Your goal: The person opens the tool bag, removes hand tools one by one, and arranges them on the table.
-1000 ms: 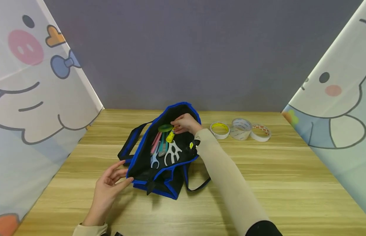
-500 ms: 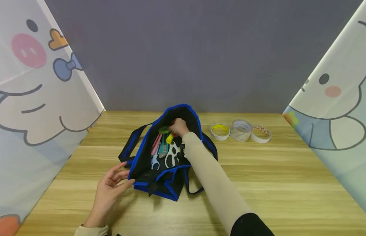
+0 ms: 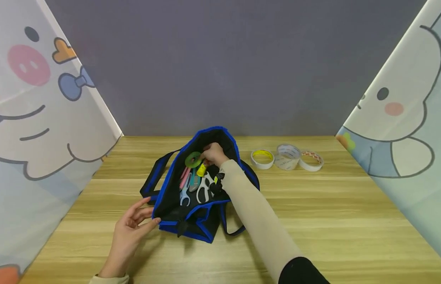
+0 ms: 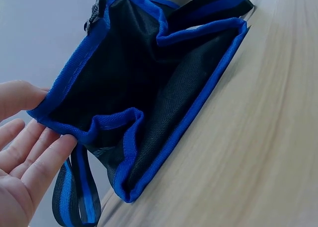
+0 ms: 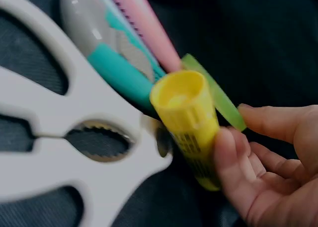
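Out beyond the fingertips, a plain dark-grey wall [image 3: 220,67] fills the back of the room. A pale printed cloth [image 3: 35,138] stands well to the left of the fingers, showing a pink snout and a blue bow; a second cartoon cloth [image 3: 405,126], with a pink-cheeked figure, stands well to the right. Under both hands lies the bench [image 3: 334,225], its yellowish wood grain running crosswise, reaching back to the foot of the wall.

On the bench, between the two sets of fingers, sits the black bag [image 3: 170,199] with blue edging, its mouth gaping toward the person. A cream sleeve [image 3: 257,211] stretches over the bench to the right hand [image 3: 214,153], which is down inside. The left hand [image 3: 133,227] pinches the bag's near left corner, thumb on one side of the edging, fingers on the other.

Nearer the person than the right fingers, white scissors [image 5: 109,105] lie in the bag. On the bench to the right of those fingers are a clear tape roll [image 3: 286,162] and two white rolls [image 3: 261,165]. Left of the fingers rest a teal-and-grey cutter [image 5: 119,70] and a pink tool [image 5: 151,33]. A yellow tube [image 5: 186,117] stands tilted just beside the right fingertips, which are clamped on a thin green ring [image 5: 218,95].
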Action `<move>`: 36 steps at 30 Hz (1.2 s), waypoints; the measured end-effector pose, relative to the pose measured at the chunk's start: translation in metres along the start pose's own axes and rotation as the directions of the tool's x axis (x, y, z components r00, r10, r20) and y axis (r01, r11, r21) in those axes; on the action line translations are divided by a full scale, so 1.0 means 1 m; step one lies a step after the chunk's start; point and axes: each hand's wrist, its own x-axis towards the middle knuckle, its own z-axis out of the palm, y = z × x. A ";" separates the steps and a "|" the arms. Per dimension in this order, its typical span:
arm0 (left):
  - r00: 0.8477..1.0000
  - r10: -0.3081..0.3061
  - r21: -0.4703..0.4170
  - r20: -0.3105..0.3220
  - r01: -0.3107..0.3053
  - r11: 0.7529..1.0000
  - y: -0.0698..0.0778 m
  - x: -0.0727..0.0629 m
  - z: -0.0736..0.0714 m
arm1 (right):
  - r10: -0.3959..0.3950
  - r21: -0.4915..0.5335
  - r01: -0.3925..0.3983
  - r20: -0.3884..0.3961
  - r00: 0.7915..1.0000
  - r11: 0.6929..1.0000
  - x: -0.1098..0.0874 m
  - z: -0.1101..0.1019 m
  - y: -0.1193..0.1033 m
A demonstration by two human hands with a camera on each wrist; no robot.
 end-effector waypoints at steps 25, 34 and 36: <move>1.000 -0.019 0.043 -0.011 0.019 0.999 -0.001 0.000 -0.001 | -0.106 -0.127 0.135 0.214 0.971 0.983 -0.039 -0.070 -0.026; 0.999 -0.031 0.060 -0.013 0.032 0.998 0.000 0.000 -0.003 | -0.132 -0.195 0.170 0.192 0.972 0.966 -0.053 -0.102 -0.030; 1.000 -0.020 0.045 -0.011 0.020 0.999 0.000 0.000 -0.003 | -0.137 -0.208 0.176 0.190 0.972 0.962 -0.056 -0.111 -0.029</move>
